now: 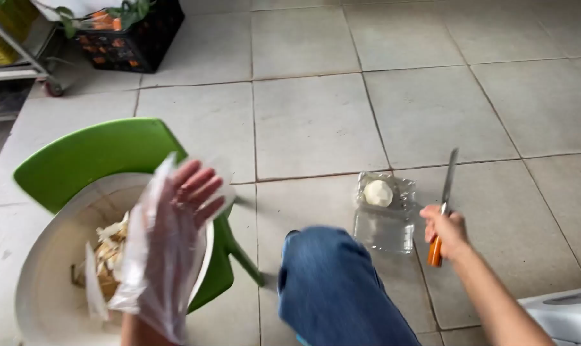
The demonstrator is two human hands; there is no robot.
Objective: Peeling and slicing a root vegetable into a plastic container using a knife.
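Note:
My left hand (175,224) wears a loose clear plastic glove and hovers with fingers spread over a white bowl (43,269) that holds pale peelings (111,250). It grips nothing. My right hand (446,232) is closed around the orange handle of a knife (446,192), blade pointing up and away. On the floor tiles just left of the knife lies a clear plastic sheet (387,221) with a peeled white round piece (378,192) on it.
The bowl rests on a green plastic chair (92,157). My knee in blue jeans (335,282) is between both hands. A black crate (133,35) of produce and a wheeled rack (21,64) stand at the far left. A white container (563,314) is at the lower right.

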